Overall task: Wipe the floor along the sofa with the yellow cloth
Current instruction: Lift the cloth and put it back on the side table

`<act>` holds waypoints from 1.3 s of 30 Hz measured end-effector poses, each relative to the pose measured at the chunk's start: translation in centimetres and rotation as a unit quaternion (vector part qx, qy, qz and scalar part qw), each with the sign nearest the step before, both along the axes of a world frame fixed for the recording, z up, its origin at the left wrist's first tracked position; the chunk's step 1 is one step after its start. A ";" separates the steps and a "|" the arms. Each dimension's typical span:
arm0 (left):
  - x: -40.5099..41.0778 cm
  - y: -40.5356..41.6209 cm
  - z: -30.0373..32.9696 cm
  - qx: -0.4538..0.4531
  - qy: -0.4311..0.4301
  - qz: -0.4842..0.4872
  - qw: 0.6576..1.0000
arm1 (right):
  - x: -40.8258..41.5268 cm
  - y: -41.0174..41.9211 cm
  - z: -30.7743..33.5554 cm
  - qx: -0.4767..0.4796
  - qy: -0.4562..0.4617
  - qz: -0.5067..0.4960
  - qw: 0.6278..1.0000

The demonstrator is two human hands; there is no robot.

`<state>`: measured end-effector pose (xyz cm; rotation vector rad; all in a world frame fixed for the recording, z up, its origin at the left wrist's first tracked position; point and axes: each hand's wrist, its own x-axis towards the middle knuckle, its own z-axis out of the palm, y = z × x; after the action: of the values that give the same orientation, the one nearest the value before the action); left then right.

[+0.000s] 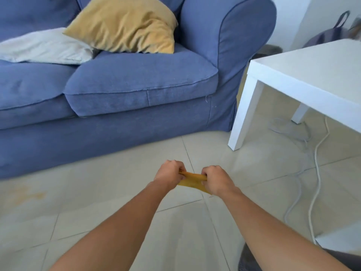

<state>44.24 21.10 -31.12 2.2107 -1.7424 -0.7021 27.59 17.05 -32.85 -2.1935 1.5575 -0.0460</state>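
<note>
I see the blue sofa point(109, 90) on the left, with a yellow pillow point(125, 26) on its seat. Over the floor point(97, 202) near the sofa's front edge, my left hand point(169, 174) and right hand point(217, 179) are both closed tight on the yellow cloth point(192, 179), stretched between them. A white table point(304, 75) stands on the right.

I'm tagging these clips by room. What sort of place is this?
Most likely a home living room: a blue sofa with a yellow cushion, a white side table and a tiled floor.
</note>
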 end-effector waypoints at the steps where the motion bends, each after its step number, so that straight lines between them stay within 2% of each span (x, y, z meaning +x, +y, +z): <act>1: -0.3 -0.1 1.8 -0.020 0.000 0.002 1.000 | -0.4 -0.1 1.7 -0.018 -0.012 -0.005 1.000; 6: -2.8 -1.0 11.7 -0.138 0.031 -0.002 0.990 | -4.4 -0.5 11.7 -0.117 -0.090 -0.033 0.988; 10: -6.6 -1.6 19.2 -0.221 0.066 -0.044 0.972 | -9.5 0.1 19.5 -0.155 -0.169 -0.081 0.970; 15: -13.8 -2.3 26.2 -0.278 0.122 -0.096 0.948 | -17.8 2.2 27.5 -0.194 -0.241 -0.145 0.940; 19: -20.8 -3.0 29.6 -0.288 0.192 -0.149 0.926 | -25.5 3.8 31.1 -0.215 -0.293 -0.208 0.908; 24: -29.6 -5.1 30.6 -0.245 0.273 -0.194 0.910 | -34.5 4.1 32.2 -0.214 -0.351 -0.283 0.866; 28: -35.9 -8.1 29.8 -0.205 0.313 -0.184 0.909 | -39.7 2.0 31.6 -0.210 -0.338 -0.351 0.847; 31: -39.6 -10.9 28.8 -0.194 0.332 -0.141 0.912 | -41.9 -0.8 30.8 -0.237 -0.325 -0.397 0.825; 32: -40.5 -11.6 28.3 -0.196 0.321 -0.123 0.918 | -42.3 -1.7 30.3 -0.250 -0.316 -0.408 0.819; 34: -41.8 -12.6 26.7 -0.220 0.244 -0.111 0.938 | -42.9 -3.0 28.6 -0.260 -0.277 -0.408 0.830; 36: -42.4 -12.8 24.8 -0.244 0.137 -0.156 0.947 | -43.0 -3.3 26.3 -0.257 -0.215 -0.382 0.861; 39: -43.1 -12.4 22.2 -0.224 0.029 -0.266 0.937 | -43.5 -3.2 23.1 -0.235 -0.143 -0.355 0.893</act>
<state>1.19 8.71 -8.94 1.4165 -2.2243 -0.3979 -15.92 13.82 -9.76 -1.6653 2.2343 -1.0140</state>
